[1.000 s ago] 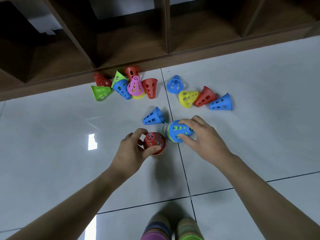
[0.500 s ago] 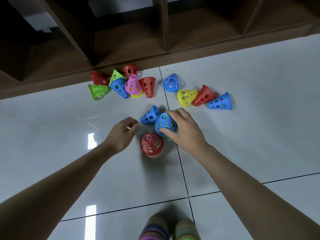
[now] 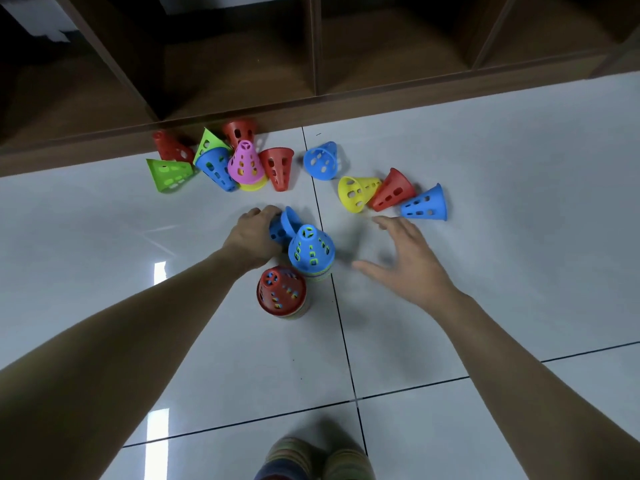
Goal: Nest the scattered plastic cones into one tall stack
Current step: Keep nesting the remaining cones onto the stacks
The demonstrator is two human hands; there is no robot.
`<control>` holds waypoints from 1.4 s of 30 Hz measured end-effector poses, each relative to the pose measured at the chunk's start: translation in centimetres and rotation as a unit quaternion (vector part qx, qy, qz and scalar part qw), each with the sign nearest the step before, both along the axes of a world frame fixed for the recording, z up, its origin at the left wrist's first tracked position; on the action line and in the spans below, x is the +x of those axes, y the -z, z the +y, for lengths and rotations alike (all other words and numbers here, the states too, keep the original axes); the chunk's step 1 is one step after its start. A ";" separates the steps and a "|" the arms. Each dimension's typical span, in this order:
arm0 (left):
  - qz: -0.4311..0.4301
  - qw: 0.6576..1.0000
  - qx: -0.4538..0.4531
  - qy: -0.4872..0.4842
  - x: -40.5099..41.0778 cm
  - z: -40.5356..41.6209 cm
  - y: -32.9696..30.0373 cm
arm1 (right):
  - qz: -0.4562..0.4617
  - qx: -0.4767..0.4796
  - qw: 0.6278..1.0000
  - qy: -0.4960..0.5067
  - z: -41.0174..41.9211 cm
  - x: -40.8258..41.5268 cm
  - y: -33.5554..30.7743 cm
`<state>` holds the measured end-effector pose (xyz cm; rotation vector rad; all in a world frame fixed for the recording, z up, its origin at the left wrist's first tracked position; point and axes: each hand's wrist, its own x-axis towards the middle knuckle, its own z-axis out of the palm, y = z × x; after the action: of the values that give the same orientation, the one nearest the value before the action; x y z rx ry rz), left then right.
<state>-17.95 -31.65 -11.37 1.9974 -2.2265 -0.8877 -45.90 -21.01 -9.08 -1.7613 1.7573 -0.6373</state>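
Observation:
Two upright nested stacks stand on the tiled floor: one topped by a red cone [image 3: 281, 293], and just behind it one topped by a blue cone [image 3: 311, 249]. My left hand [image 3: 254, 235] grips a loose blue cone [image 3: 284, 224] lying on its side behind the blue-topped stack. My right hand [image 3: 403, 252] hovers with fingers spread to the right of that stack, holding nothing. On the floor behind it lie a yellow cone [image 3: 356, 194], a red cone [image 3: 393, 189] and a blue cone [image 3: 426, 204]. Another blue cone [image 3: 322, 161] lies further back.
A cluster of red, green, blue and pink cones [image 3: 221, 160] lies against the base of a dark wooden shelf unit [image 3: 242, 81] at the back. My feet in striped socks [image 3: 311, 460] show at the bottom edge. Pale glossy tiles [image 3: 519, 168] spread to the right.
My right hand set the blue-topped stack upright beside the red-topped one, let go and drew off to the right. My left hand left the red stack and took hold of the loose blue cone.

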 end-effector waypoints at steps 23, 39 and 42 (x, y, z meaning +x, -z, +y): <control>0.088 0.989 -0.069 -0.100 1.3 4.8 -8.6 | -0.012 -0.089 0.970 0.224 -4.6 -8.7 1.2; 0.221 0.949 -0.048 -0.219 3.3 17.8 -16.8 | -0.169 -0.182 0.968 0.029 -0.5 4.7 -10.1; 0.219 0.957 -0.061 -0.180 2.7 18.1 -17.5 | -0.154 -0.121 0.980 -0.041 -0.8 6.8 -8.8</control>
<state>-15.22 -13.56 6.14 1.8387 -1.5814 -0.9952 -39.13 -21.82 -0.31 -1.7684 1.4360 -1.0632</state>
